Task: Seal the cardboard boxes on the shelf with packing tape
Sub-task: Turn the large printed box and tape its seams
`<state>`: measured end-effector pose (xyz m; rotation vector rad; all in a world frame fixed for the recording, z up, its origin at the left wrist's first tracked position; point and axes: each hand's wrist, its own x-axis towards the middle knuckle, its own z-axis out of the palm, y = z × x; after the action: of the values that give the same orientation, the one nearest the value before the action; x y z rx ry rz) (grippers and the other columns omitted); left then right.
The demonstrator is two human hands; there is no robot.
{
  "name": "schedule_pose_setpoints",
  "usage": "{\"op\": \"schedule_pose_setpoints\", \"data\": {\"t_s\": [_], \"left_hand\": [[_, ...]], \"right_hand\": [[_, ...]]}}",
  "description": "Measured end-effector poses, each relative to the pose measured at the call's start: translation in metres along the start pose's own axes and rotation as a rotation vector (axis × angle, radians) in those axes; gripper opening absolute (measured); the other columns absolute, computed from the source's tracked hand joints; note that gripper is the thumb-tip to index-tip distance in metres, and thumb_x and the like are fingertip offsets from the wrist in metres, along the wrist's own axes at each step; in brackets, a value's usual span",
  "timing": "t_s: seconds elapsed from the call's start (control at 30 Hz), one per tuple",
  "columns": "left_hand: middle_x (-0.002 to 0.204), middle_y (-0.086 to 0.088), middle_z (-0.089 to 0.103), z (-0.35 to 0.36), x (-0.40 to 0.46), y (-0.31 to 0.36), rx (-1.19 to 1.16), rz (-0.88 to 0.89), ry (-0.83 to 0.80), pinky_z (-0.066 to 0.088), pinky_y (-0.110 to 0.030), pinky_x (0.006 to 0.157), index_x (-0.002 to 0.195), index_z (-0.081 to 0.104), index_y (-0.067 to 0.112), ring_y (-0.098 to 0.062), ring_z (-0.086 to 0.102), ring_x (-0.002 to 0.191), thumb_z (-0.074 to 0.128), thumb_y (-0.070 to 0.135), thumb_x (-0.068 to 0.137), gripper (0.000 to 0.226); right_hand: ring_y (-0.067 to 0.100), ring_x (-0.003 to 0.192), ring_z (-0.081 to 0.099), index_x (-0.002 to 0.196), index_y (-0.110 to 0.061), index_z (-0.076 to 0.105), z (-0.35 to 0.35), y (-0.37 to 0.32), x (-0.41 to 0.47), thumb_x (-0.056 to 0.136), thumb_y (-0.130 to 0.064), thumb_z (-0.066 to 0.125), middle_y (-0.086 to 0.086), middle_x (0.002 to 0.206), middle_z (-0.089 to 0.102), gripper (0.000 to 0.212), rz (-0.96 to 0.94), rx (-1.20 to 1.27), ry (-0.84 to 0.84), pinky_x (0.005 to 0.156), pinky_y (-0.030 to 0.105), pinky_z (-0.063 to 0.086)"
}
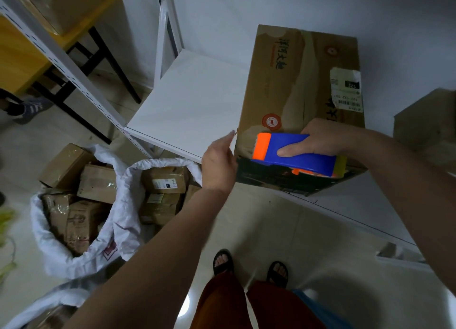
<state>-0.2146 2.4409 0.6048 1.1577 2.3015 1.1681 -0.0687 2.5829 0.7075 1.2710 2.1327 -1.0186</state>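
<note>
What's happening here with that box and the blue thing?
A person is taping up a large cardboard box that sits on a white shelf. The right hand grips a blue and orange tape dispenser held against the box's near edge. The left hand rests at the box's left corner, fingers fairly straight, seemingly steadying it. Down on the floor, white sacks hold smaller parcels. Whether any tape is laid yet cannot be made out.

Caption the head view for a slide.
Right hand grips a blue tape dispenser at the cardboard box on the shelf; left hand touches its corner.
</note>
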Motion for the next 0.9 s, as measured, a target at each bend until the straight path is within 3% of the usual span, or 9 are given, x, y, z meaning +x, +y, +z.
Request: {"op": "schedule_pose_setpoints", "data": {"t_s": [0.07,0.17,0.27,0.33,0.43,0.67,0.9], "left_hand": [[0.125,-0.019,0.063,0.001,-0.012,0.001,-0.023,0.144,-0.066,0.046,-0.037,0.098,0.131,0.057,0.001,-0.035,0.061,0.111,0.044,-0.001,0.084,0.048],[0.117,-0.020,0.066,-0.005,-0.010,-0.008,0.133,0.232,-0.062,0.052,-0.046,0.090,0.126,0.061,0.001,-0.039,0.063,0.106,0.048,0.007,0.081,0.047],[0.129,-0.014,0.061,-0.009,0.023,-0.008,0.233,0.400,-0.052,0.041,-0.048,0.104,0.114,0.070,0.006,-0.039,0.049,0.127,0.046,0.019,0.091,0.035],[0.131,-0.008,0.061,-0.009,0.042,-0.009,0.248,0.517,-0.193,0.035,-0.049,0.107,0.113,0.072,0.011,-0.037,0.043,0.133,0.043,0.034,0.094,0.041],[0.134,-0.002,0.058,-0.004,0.046,-0.024,0.295,0.547,-0.342,0.036,-0.052,0.107,0.123,0.066,0.016,-0.034,0.043,0.135,0.041,0.046,0.092,0.049],[0.135,-0.001,0.057,0.009,0.040,-0.045,0.180,0.524,-0.228,0.049,-0.049,0.096,0.125,0.064,0.017,-0.033,0.052,0.127,0.046,0.044,0.094,0.045],[0.138,0.001,0.055,0.011,0.036,-0.046,0.175,0.488,-0.184,0.050,-0.052,0.095,0.126,0.064,0.021,-0.035,0.053,0.125,0.044,0.044,0.094,0.044]], "right_hand": [[0.021,0.071,0.064,0.083,-0.010,0.065,0.000,0.000,-0.001,0.073,-0.061,0.063,0.009,0.083,0.068,0.052,0.001,0.008,0.000,0.063,0.026,0.044],[0.022,0.074,0.065,0.087,-0.010,0.066,-0.001,-0.001,-0.002,0.072,-0.061,0.064,0.010,0.086,0.069,0.053,0.000,0.025,-0.001,0.065,0.027,0.045],[0.024,0.075,0.066,0.091,-0.007,0.067,-0.001,-0.002,-0.004,0.066,-0.066,0.062,0.012,0.088,0.070,0.064,0.016,0.033,-0.001,0.066,0.027,0.045],[0.025,0.074,0.064,0.092,-0.005,0.067,-0.001,-0.002,-0.004,0.059,-0.070,0.060,0.014,0.088,0.070,0.074,0.020,0.033,0.007,0.067,0.027,0.043],[0.020,0.066,0.060,0.085,-0.008,0.065,0.001,-0.001,-0.005,0.068,-0.065,0.063,0.010,0.080,0.067,0.060,0.016,0.016,0.004,0.063,0.026,0.040],[0.023,0.071,0.062,0.090,-0.007,0.065,0.005,0.004,-0.006,0.071,-0.060,0.066,0.012,0.086,0.068,0.056,-0.007,0.033,-0.037,0.067,0.028,0.043],[0.024,0.075,0.063,0.083,-0.014,0.064,-0.007,0.038,-0.023,0.053,-0.067,0.061,0.009,0.087,0.066,0.060,0.012,0.016,-0.045,0.066,0.028,0.042]]}}
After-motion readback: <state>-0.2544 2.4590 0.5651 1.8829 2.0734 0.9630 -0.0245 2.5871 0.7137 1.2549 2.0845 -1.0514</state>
